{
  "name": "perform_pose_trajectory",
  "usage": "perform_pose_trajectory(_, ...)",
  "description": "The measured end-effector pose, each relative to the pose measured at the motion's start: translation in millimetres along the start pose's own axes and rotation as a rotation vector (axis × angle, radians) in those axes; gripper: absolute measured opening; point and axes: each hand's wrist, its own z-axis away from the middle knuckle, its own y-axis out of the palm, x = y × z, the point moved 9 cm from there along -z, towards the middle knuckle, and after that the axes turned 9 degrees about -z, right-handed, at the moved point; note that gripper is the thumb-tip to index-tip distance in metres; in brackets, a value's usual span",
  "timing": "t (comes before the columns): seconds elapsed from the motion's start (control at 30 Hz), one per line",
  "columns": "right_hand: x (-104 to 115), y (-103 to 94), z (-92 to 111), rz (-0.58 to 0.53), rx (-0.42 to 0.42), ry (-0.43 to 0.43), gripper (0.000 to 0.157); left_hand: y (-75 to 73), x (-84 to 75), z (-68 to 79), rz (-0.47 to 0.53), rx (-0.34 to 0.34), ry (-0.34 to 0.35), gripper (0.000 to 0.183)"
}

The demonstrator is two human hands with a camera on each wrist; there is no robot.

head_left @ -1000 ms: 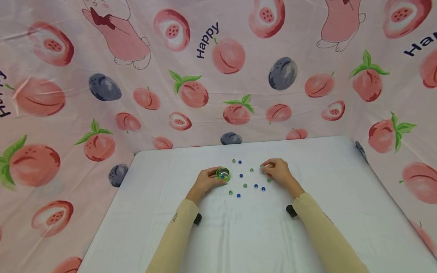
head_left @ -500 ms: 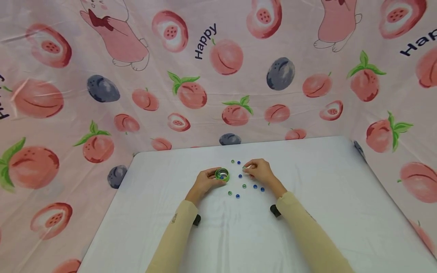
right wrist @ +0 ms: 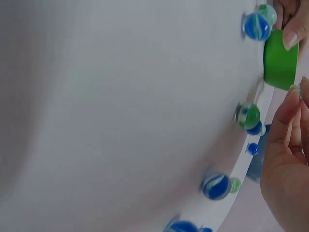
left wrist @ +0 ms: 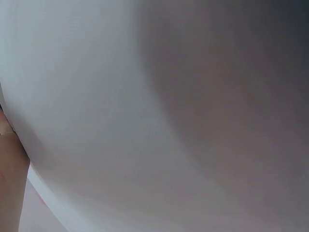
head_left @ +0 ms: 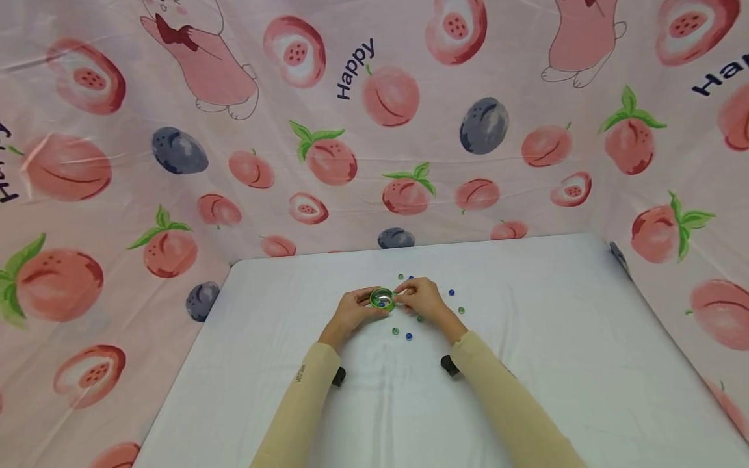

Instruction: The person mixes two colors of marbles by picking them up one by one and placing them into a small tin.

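Note:
In the head view my left hand [head_left: 353, 309] grips a small green bowl [head_left: 383, 293] with a shiny metallic inside. A blue marble [head_left: 381, 304] shows in it. My right hand [head_left: 422, 300] is at the bowl's right rim. Between thumb and fingers it pinches a pale green marble [right wrist: 296, 88], close to the green bowl wall [right wrist: 280, 60] in the right wrist view. Near the right hand lie a green marble [head_left: 420, 319] and a blue marble [head_left: 411, 278], both partly covered. The left wrist view catches only a part of the left hand [left wrist: 12, 179] at its edge.
On the white table [head_left: 526, 390] more marbles are scattered: a green one [head_left: 461, 310] and a blue one [head_left: 452, 292] to the right, a green one [head_left: 395, 331] and a blue one [head_left: 409, 337] in front. A fruit-print cloth [head_left: 351, 214] hangs behind.
My right hand has moved left with the pinched marble, from the right side of the scattered marbles to the bowl's rim. The left hand and bowl have stayed in place.

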Motion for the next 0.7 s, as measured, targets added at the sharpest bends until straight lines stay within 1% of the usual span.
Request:
perform_pose_trajectory(0.2,-1.1,9.6,-0.7,0.012,0.02,-0.005,0.017,1.0,1.4,-1.4,0.002,0.003,0.003,0.06)
perform_pose_trajectory(0.4,-1.1,13.0,0.2,0.011,0.022,-0.005,0.016,0.8,1.8,-1.4,0.015,-0.003,0.005,0.059)
perform_pose_trajectory(0.57,0.0,11.2,1.9,0.003,0.017,0.0,0.017,0.5,0.8,-0.3,0.011,-0.006,0.01,0.059)
perform_pose_trajectory(0.7,-2.4,3.9,4.9,-0.009,0.002,0.018,0.019,0.3,0.5,0.5,0.001,-0.006,0.011,0.059)
